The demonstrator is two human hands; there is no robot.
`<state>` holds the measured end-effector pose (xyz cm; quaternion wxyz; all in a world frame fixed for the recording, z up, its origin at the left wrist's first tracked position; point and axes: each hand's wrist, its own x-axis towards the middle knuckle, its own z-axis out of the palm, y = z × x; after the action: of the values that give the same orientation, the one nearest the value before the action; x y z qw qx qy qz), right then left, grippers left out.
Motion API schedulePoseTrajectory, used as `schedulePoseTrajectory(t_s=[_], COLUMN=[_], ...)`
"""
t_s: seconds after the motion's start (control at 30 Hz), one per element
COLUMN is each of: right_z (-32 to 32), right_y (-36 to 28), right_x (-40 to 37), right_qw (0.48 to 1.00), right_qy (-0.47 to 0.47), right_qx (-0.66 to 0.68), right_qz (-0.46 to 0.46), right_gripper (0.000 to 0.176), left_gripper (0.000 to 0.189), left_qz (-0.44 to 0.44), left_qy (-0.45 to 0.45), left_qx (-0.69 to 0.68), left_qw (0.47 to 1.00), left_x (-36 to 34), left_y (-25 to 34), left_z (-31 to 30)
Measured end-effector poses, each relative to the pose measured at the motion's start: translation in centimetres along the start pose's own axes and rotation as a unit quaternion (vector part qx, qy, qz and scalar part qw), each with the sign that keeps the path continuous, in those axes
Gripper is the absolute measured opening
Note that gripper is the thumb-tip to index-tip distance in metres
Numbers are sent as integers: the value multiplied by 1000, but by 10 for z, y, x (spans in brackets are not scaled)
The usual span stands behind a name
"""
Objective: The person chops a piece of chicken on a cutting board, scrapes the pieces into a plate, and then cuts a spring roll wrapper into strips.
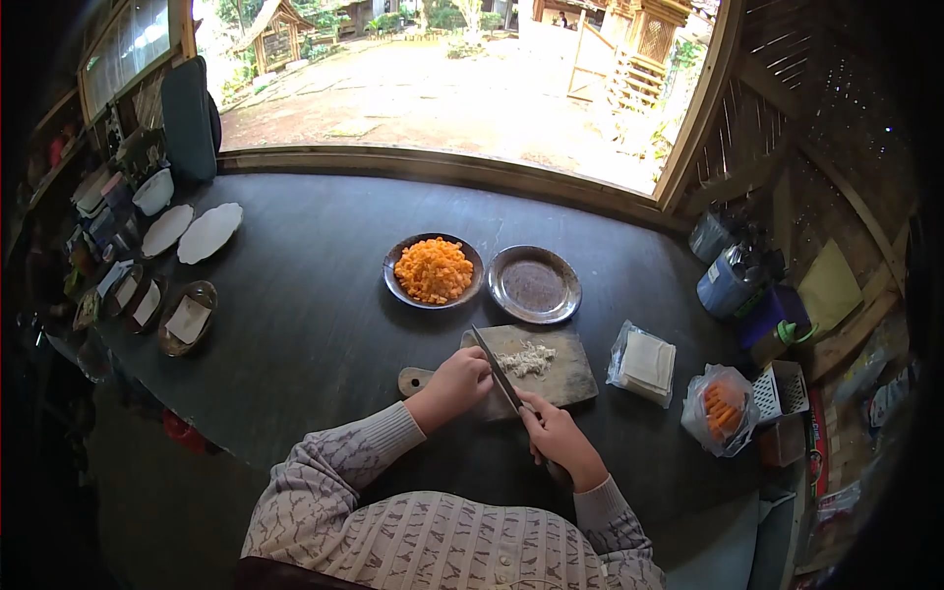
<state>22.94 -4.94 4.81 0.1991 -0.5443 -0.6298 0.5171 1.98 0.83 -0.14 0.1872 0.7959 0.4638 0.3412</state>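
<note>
My right hand (560,439) is closed round the handle of a knife (500,372), whose blade points up and to the left over a wooden cutting board (572,379). My left hand (454,385) is closed, its curled fingertips right beside the blade, seeming to touch it. What those fingers hold, if anything, is hidden. A small heap of finely chopped whitish food (528,358) lies on the board, to the right of the blade. Behind the board stand a dark plate heaped with diced orange food (434,269) and a bare brown plate (535,284).
Right of the board lie a packet of square pale sheets (644,362) and a plastic bag with orange sticks (721,410), near a white perforated basket (781,391). White plates (210,233) and small dishes (188,319) stand at the left. A window frame (442,167) borders the table's far side.
</note>
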Motion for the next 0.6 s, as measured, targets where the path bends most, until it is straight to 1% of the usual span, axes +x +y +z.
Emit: schedulePoseTrajectory(t_s=[0.03, 0.07, 0.13, 0.27, 0.47, 0.6], right_z=[-3, -7, -14, -17, -9, -1], right_y=[-2, -4, -5, -4, -3, 4], right_x=[-6, -12, -22, -27, -25, -15], right_qw=[1000, 1000, 998, 996, 997, 996], right_qy=[-6, -7, -22, -32, -10, 11], right_qx=[-11, -14, -63, -79, -73, -81], right_qz=[2, 1, 23, 26, -2, -27], right_gripper=[39, 39, 39, 39, 38, 38], left_gripper=[13, 13, 16, 20, 21, 22], left_qz=[16, 16, 14, 18, 20, 14], left_qy=[-6, -3, -26, -43, -44, -70], left_qx=[20, 20, 55, 78, 58, 66], left_qw=[1000, 1000, 998, 996, 997, 995], left_x=[-1, -2, -7, -11, -12, -9], left_y=[1, 2, 6, 11, 11, 15], left_z=[-1, 0, 2, 2, -1, -5])
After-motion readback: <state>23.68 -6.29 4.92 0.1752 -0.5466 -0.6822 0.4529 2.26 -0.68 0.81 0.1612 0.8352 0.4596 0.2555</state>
